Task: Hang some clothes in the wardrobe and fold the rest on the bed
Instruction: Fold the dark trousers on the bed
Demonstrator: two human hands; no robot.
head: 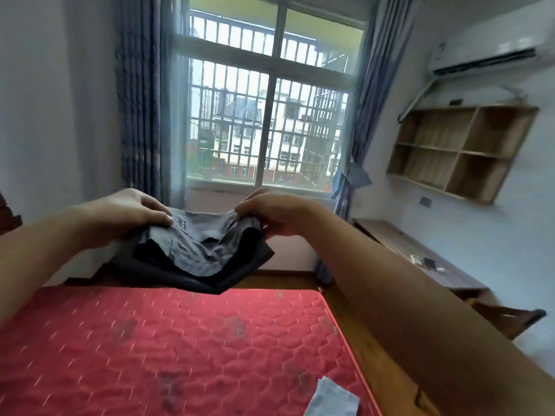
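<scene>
At five o'clock the bottom edge cuts off a pale grey cloth (332,399); small objects (429,262) on the long wooden counter (402,240) at three o'clock are unidentifiable.

A red quilted mattress (180,355) with a hexagon stitch pattern sits in a brown wooden bed frame (356,334). One pale grey-blue piece of cloth (333,400) lies flat near its right edge.

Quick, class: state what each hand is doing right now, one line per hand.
Left hand: fingers grip the left edge of the dark grey garment.
Right hand: fingers pinch the garment's right edge, holding it above the red mattress.
</scene>
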